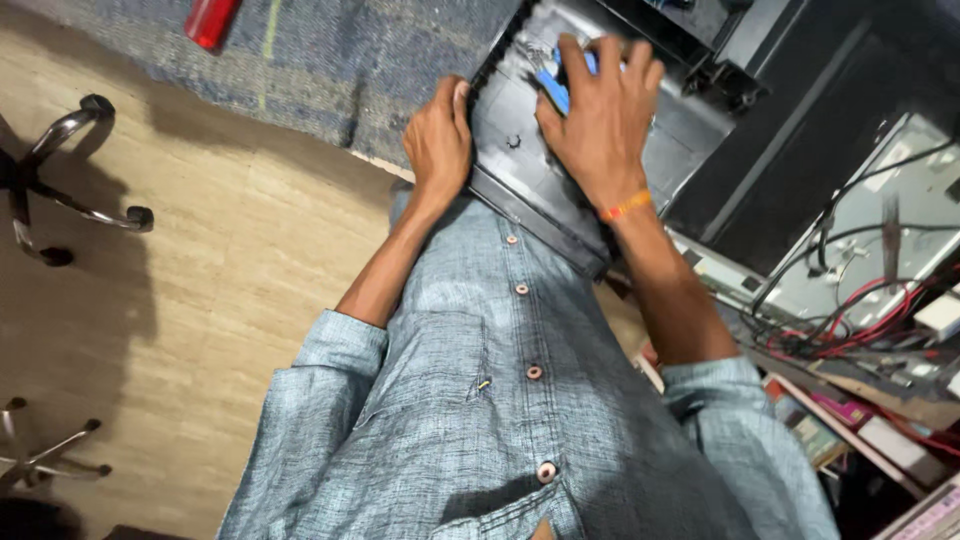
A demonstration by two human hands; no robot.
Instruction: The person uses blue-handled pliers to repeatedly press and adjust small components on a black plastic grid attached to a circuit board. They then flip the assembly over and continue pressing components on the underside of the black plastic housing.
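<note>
Head view, from left to right: the left hand (437,140) is curled shut over the near-left edge of a black plastic panel (520,165), which is propped on the lap below the blue shirt (500,400). The right hand (600,115) is spread open and pressed flat on a blue piece (555,88) inside it. If the one-edge grip slackens, the panel could be tipped toward the tangled red wires (870,310) at right.

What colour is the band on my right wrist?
Orange, seen in the head view: the wristband sits just below the right hand.
</note>
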